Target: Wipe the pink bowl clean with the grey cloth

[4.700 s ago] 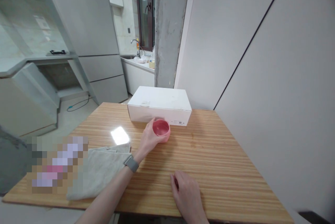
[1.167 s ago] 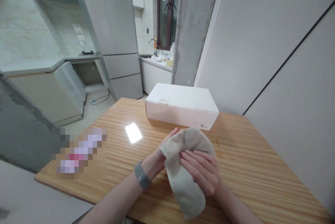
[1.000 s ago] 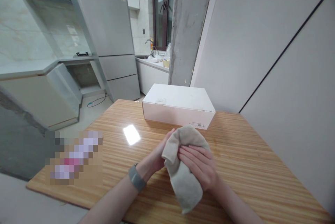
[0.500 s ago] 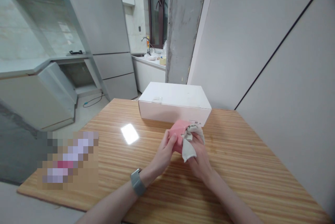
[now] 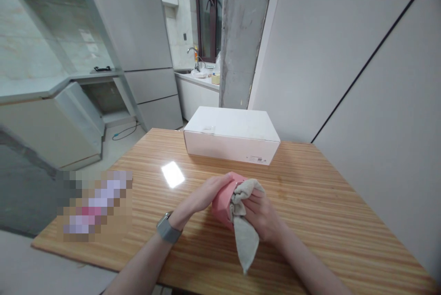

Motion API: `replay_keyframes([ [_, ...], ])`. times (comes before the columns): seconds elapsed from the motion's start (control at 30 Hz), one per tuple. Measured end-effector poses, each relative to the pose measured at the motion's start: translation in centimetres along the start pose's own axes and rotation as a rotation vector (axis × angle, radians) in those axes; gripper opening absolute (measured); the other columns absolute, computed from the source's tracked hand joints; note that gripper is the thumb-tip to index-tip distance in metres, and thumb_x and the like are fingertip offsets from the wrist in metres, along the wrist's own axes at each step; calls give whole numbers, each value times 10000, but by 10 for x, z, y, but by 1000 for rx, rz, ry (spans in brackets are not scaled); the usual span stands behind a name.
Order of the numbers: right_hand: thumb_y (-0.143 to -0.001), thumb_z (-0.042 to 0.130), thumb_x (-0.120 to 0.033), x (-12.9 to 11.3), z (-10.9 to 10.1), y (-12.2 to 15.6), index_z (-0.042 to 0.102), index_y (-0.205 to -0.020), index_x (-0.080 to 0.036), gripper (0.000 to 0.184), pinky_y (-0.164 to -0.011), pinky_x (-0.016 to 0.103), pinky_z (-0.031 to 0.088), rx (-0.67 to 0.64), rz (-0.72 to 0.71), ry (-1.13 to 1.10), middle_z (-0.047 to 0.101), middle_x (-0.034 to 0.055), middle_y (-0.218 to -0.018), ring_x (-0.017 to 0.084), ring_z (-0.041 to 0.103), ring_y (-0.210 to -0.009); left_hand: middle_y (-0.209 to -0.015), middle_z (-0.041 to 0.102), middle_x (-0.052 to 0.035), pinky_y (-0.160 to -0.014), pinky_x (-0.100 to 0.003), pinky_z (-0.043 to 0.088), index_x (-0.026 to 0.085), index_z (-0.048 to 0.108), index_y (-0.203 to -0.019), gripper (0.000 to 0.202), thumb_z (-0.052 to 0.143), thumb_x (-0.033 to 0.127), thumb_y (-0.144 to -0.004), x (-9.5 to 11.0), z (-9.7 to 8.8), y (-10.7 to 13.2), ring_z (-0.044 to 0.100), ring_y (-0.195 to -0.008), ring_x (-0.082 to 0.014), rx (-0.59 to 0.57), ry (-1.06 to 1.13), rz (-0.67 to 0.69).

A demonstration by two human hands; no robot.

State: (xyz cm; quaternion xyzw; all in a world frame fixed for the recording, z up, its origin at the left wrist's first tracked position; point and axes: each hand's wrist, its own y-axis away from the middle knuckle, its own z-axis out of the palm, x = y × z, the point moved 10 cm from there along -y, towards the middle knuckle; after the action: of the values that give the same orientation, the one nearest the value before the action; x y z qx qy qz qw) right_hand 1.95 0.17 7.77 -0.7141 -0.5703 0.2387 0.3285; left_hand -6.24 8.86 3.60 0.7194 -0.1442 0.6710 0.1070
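A pink container [image 5: 222, 201] is tilted over the near middle of the table, its open side turned toward the right. My left hand [image 5: 206, 194] grips it from the left and top, some fingers hidden behind it. Bunched in my right hand [image 5: 263, 214] is a light grey cloth [image 5: 246, 240], partly pushed into the mouth of the container. One corner of the cloth hangs down toward the table. The right fingertips are covered by the cloth.
Behind the hands, a white cardboard box [image 5: 230, 143] lies on the wooden table [image 5: 327, 221]. A blurred-out patch [image 5: 99, 203] covers something at the left edge. Farther back stand a fridge [image 5: 144, 33] and a sink counter [image 5: 200, 95].
The pink container has come nearer to me and turned, its mouth facing more rightward. My left hand has shifted onto its top. More of the cloth now hangs out below.
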Motion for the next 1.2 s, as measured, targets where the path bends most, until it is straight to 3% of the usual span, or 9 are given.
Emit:
replay_keyframes([
  [0.13,-922,407,-224,16,-6,12,586,-906,-192,182,-765,400,492,52,110,-33,650,58,-768,208,595,-771,-934,689,-46,-809,-303,423,130,665,-921,446,406,493,-903,11,3,4,582,-889,-214,-8,-170,72],
  [0.37,-901,433,-188,39,-25,26,590,-956,-223,170,-787,394,475,226,272,39,653,43,-825,212,609,-802,-1240,580,-55,-1000,-304,339,204,533,-1242,427,585,359,-847,15,23,9,471,-1180,-215,-157,194,135],
  [0.5,-891,450,-188,25,-20,13,601,-913,-197,153,-758,390,480,147,163,50,667,53,-819,212,620,-790,-938,657,-24,-816,-270,430,172,628,-996,350,701,375,-720,-9,19,0,583,-900,-181,-75,519,19],
  [0.6,-912,389,-172,7,-10,2,600,-943,-152,215,-765,396,496,41,29,58,675,89,-815,225,628,-819,-746,650,-21,-778,-289,444,144,643,-810,425,551,558,-790,-28,13,-5,593,-756,-167,25,642,-121],
  [0.67,-913,376,-162,1,-5,-1,594,-955,-127,225,-767,397,503,6,-1,54,674,108,-813,226,627,-814,-828,689,-54,-893,-324,418,128,668,-843,484,499,581,-817,-30,14,-6,607,-867,-198,3,558,-163],
  [0.77,-908,405,-165,6,-3,3,585,-973,-133,194,-803,402,497,21,43,-6,673,100,-831,217,624,-828,-1106,675,-61,-1041,-325,311,138,679,-980,417,567,504,-813,-13,10,-4,545,-1099,-218,-32,309,-68],
  [0.97,-893,469,-238,38,-14,22,591,-906,-221,124,-796,393,483,151,283,-53,652,32,-823,201,618,-817,-1257,593,-55,-1081,-351,268,181,576,-1195,436,462,475,-893,9,12,6,480,-1193,-223,-30,66,61],
  [1.1,-892,430,-141,52,-24,31,553,-806,-242,181,-742,384,475,246,371,-8,606,0,-711,181,595,-689,-1305,533,-54,-1089,-331,249,208,474,-1284,455,522,409,-879,14,27,9,395,-1267,-213,-112,105,116],
  [1.2,-885,444,-150,51,-26,30,567,-837,-245,163,-765,401,475,228,341,17,629,14,-758,196,610,-732,-1186,585,-38,-1008,-328,342,209,524,-1179,388,567,398,-843,-1,28,5,472,-1162,-205,-82,247,54],
])
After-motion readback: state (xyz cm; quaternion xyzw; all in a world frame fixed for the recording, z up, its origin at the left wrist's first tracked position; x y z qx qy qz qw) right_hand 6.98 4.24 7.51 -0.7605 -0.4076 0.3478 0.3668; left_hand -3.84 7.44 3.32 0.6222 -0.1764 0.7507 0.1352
